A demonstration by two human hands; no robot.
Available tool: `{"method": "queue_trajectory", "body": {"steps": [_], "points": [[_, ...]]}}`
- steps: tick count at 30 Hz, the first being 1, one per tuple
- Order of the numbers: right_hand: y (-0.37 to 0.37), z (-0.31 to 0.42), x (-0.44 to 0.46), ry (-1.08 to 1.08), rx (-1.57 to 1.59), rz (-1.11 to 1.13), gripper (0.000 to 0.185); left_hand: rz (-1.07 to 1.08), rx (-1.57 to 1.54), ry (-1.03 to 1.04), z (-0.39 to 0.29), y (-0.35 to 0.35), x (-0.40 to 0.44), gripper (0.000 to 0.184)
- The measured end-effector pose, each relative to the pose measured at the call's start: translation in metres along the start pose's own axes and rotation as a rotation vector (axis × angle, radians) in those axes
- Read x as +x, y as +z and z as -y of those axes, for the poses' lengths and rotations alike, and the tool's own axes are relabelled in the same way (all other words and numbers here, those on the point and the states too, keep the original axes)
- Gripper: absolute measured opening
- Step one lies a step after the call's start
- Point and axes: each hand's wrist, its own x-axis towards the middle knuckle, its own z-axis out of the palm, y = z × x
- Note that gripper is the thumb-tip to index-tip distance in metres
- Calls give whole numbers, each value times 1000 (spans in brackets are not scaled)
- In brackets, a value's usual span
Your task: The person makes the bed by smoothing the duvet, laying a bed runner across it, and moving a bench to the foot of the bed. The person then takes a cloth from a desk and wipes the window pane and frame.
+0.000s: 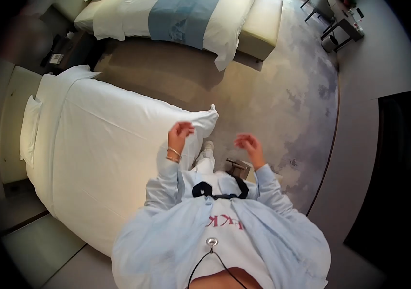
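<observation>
Both arms reached forward, bent at the elbows, the left hand [180, 136] and right hand [250, 144] raised apart, loosely curled and half open, fingers turned inward. The white cover [114, 149] lay across the bed to the left, its loose corner just ahead of the left hand; the right was over the carpet [263, 101]. Farther off stood another bed [130, 19].

head view from above the chest, facing steeply down, hands [214, 136] fairly near
</observation>
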Motion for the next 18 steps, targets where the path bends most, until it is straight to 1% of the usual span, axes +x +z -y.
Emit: {"method": "queue_trajectory", "body": {"steps": [1,2,4,5,6,8,9,12,13,14,16,17,18], "points": [[6,28,17,6,-48,11,20,24,-13,-34,-30,2,15,17],[5,49,47,11,-101,30,20,26,-66,-15,-43,7,41,17],[-2,72,86,34,-114,72,18,9,-55,23,-70,18,83,17],[-4,83,108,1,-134,94,18,-19,-78,39,-82,26,102,17],[-8,91,127,-40,-157,117,18,-38,-88,49,-83,31,116,17],[-23,90,176,-50,-203,182,17,-51,-213,70,-79,38,153,15],[-30,90,201,-52,-231,190,18,-53,-210,49,-73,39,173,16],[-53,83,276,-37,-320,261,19,-253,-211,-75,-45,42,216,17],[-47,102,298,28,-335,316,21,-311,-244,-51,-50,43,224,17],[-45,109,324,30,-348,411,21,-399,-262,-17,-46,41,231,17],[-56,110,378,94,-306,517,21,-541,-420,-102,-26,49,256,16],[-56,123,392,26,-342,593,21,-592,-432,-132,-32,58,262,16],[-61,126,408,34,-321,616,21,-634,-445,-188,-40,71,262,16]]}}
